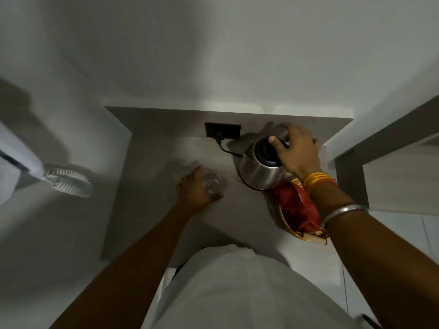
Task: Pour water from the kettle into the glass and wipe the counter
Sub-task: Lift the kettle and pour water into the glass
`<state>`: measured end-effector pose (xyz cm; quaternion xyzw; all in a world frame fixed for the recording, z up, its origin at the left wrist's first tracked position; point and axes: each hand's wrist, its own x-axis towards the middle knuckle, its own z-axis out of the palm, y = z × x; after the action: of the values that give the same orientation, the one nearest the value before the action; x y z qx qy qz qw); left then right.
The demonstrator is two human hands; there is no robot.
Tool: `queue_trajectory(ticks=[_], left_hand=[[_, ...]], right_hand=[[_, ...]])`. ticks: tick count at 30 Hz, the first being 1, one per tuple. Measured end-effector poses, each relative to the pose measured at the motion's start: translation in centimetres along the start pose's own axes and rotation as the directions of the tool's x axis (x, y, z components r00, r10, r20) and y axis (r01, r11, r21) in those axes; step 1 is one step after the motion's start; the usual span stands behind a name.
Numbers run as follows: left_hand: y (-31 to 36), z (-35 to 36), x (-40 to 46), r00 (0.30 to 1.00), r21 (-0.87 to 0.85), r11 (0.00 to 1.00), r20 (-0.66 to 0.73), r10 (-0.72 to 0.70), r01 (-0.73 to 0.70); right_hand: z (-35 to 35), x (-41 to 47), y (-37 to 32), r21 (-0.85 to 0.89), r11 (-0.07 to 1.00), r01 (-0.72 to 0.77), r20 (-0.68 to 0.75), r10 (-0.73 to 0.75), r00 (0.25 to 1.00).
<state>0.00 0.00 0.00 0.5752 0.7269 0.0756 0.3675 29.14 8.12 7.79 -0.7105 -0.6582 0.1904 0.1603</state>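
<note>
Left hand [198, 189] wraps the glass [211, 182] mid-table [152, 186]; right hand [298, 150] grips the kettle [257, 173] near the back wall, beside a red cloth [293, 207]. No writing is legible.

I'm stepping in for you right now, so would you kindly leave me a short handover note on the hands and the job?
Left hand: wrapped around the glass, upright on the counter.
Right hand: on top of the steel kettle, thumb at its lid; grip not clearly closed.
Red cloth: on the counter beside the kettle.
Done: no pouring visible.
Left: lift kettle, pour into glass, wipe counter.
</note>
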Motion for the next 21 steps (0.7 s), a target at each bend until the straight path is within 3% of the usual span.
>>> queue_trajectory(ticks=[4, 8, 11, 15, 21], left_hand=[[-1.3, 1.0, 0.0, 0.999, -0.122, 0.992, 0.013, 0.045, -0.043], [-1.9, 1.3, 0.2, 0.999, -0.322, 0.946, -0.034, 0.037, -0.046], [-2.2, 1.7, 0.4, 0.999, -0.365, 0.930, -0.047, 0.022, -0.038], [-2.0, 1.9, 0.9, 0.998, -0.364, 0.931, -0.050, 0.024, -0.040], [-1.2, 1.9, 1.1, 0.998, -0.365, 0.931, -0.056, -0.004, -0.017]], right_hand=[[-0.3, -0.1, 2.4, 0.036, 0.996, -0.084, 0.018, 0.083, 0.996], [-1.6, 0.1, 4.3, 0.376, 0.922, -0.096, 0.203, 0.019, 0.979], [-2.2, 1.2, 5.2, 0.490, 0.860, -0.145, 0.330, -0.029, 0.943], [-3.2, 2.8, 4.0, 0.476, 0.874, -0.100, 0.454, -0.147, 0.879], [-4.1, 4.6, -1.3, 0.439, 0.894, 0.092, 0.465, -0.314, 0.828]])
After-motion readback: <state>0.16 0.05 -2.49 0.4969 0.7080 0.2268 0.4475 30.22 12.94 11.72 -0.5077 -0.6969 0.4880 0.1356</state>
